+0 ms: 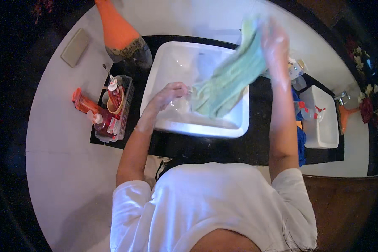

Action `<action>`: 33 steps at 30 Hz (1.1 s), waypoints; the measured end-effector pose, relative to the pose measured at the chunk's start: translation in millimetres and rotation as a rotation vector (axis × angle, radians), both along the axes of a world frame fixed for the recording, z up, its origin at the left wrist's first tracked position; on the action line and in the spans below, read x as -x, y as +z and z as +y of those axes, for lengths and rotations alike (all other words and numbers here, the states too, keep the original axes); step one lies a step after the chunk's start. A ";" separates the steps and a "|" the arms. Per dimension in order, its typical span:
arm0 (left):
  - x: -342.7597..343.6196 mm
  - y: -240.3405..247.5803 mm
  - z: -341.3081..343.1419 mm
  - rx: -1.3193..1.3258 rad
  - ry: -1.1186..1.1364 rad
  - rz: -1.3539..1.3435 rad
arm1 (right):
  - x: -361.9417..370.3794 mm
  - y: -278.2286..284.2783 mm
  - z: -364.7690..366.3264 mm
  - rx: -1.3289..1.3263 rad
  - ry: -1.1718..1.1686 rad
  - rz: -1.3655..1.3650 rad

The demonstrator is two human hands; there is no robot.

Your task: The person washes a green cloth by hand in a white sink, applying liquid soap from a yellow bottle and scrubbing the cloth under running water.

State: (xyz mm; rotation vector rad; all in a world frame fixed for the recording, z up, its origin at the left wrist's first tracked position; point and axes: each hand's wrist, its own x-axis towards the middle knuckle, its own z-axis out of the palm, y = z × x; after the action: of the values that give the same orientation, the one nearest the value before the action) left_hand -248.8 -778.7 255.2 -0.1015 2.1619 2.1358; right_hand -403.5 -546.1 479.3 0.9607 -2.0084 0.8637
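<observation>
White wall surfaces curve around a dark, glossy desk (222, 151) that carries a white rectangular ceramic basin (197, 126), seen from above over the person's white T-shirt. Both hands are over the basin, and each looks covered by a thin clear glove. The left hand (169, 94) is low over the bowl, its fingers curled and pinched on the lower end of a pale green striped cloth (231, 80). The right hand (275, 46) is raised up and beyond the left hand, over the far right corner of the basin; it is blurred, and it appears to grip the upper end of the same cloth, though I cannot tell how its fingers lie. The cloth hangs stretched on a slant between the two hands, above the basin's right half. To the left of the left hand, on the desk beside the basin, stands a small wire basket (126, 105) crowded with bottles, among them a red bottle with a white cap (103, 122). Beyond it rises an orange vase-shaped object with a patterned dark base (122, 35). To the right of the right forearm lie a blue cloth (300, 138) and a second, smaller white basin (323, 113).
</observation>
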 end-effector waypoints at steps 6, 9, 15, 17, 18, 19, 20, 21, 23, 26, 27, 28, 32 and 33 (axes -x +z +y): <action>19.3 9.1 7.9 -0.252 0.124 0.015 | 2.5 -132.4 22.2 -0.527 0.095 -0.571; 43.6 22.6 56.3 -0.016 0.128 0.251 | -12.4 -107.5 6.7 -0.278 0.411 -0.565; 63.4 65.7 65.2 0.078 -0.062 0.208 | -21.5 6.1 -5.2 -0.103 0.262 -0.307; 57.7 27.3 36.6 -0.055 -0.073 0.251 | -26.8 40.4 -6.6 0.154 0.371 -0.342; 52.6 2.8 20.0 0.012 -0.142 0.156 | -27.3 46.5 -4.1 0.238 0.451 -0.360; 47.4 -11.3 8.5 0.076 -0.204 0.058 | -26.7 49.8 -3.8 0.319 0.536 -0.380; 50.3 -5.7 18.3 0.069 -0.228 0.069 | -11.6 45.8 18.3 0.163 0.285 0.051; 45.6 -1.7 29.5 -0.072 -0.094 0.043 | -1.9 35.8 31.1 0.063 0.152 0.263; 27.2 9.2 28.0 -0.201 0.083 -0.008 | 6.1 7.8 27.4 0.101 0.073 0.008; 11.8 24.5 9.3 -0.745 0.339 -0.014 | 18.5 -81.8 24.1 -0.076 0.130 -0.325; 14.6 26.8 5.5 -0.751 0.395 -0.061 | 18.7 -106.1 24.4 -0.447 0.028 -0.402; 17.6 27.8 2.4 -0.750 0.448 -0.117 | 15.7 -128.1 25.1 -0.812 -0.080 -0.481; 34.0 41.7 15.4 -0.660 0.416 -0.070 | -5.7 -193.1 -24.5 -0.331 0.509 -0.591; 32.3 52.0 16.8 -0.659 0.433 -0.038 | -7.4 -196.9 -33.5 -0.301 0.488 -0.598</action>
State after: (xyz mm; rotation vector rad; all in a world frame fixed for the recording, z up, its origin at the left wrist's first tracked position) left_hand -281.1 -761.9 307.2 -0.5859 1.3962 2.9282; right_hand -396.1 -579.6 282.4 1.5450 -2.5005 1.2432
